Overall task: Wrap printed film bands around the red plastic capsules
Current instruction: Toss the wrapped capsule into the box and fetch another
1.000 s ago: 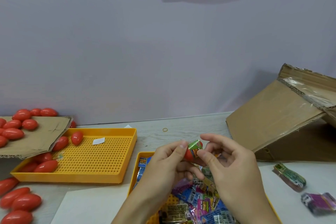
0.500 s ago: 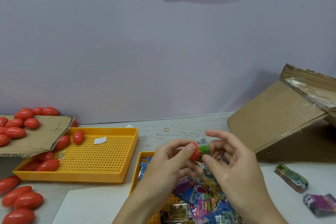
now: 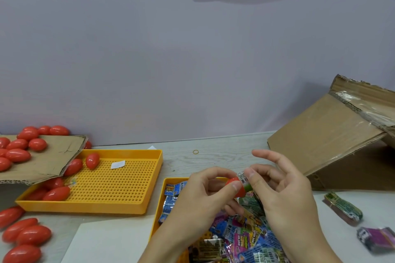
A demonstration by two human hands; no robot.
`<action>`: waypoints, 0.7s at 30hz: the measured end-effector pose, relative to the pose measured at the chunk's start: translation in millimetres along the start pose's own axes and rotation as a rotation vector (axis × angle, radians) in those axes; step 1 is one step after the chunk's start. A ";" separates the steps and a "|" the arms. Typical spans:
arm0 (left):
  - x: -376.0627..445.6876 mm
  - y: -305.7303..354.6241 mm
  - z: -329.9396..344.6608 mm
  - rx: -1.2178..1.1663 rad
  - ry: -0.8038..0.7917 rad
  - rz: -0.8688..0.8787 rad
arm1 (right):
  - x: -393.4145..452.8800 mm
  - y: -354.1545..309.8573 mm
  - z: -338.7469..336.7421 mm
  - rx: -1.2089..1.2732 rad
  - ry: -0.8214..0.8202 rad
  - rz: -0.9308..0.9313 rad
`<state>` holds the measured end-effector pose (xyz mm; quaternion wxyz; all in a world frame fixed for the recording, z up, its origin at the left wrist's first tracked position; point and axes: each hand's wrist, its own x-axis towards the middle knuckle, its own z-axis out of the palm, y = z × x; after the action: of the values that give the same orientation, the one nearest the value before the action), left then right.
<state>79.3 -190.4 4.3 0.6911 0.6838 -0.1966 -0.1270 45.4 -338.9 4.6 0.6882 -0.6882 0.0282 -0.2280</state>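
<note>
The left hand (image 3: 205, 194) pinches a glossy red capsule (image 3: 236, 186) between thumb and fingers, held above the near yellow tray (image 3: 159, 215) of loose printed film bands (image 3: 241, 239). A green-and-white printed band (image 3: 244, 180) sits around the capsule's right end (its print is too small to read). The right hand (image 3: 286, 200) grips that band with thumb and curled finger, its other fingers spread. More red capsules (image 3: 19, 151) lie on a cardboard sheet (image 3: 49, 162), in the far perforated tray (image 3: 115, 179), and on the table (image 3: 213, 156) at left.
</note>
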 end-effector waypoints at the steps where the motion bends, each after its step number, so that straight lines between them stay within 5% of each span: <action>1: 0.1 -0.6 -0.2 0.008 -0.007 0.000 | -0.2 -0.1 0.1 -0.001 -0.008 -0.003; 21: -0.4 0.7 -0.6 0.104 -0.012 0.036 | -1.3 5.3 1.2 -0.083 0.008 -0.081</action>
<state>79.1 -189.7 4.9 0.6556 0.7145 -0.2192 -0.1083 46.1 -337.6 -0.8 0.6490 -0.7159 0.0125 -0.2571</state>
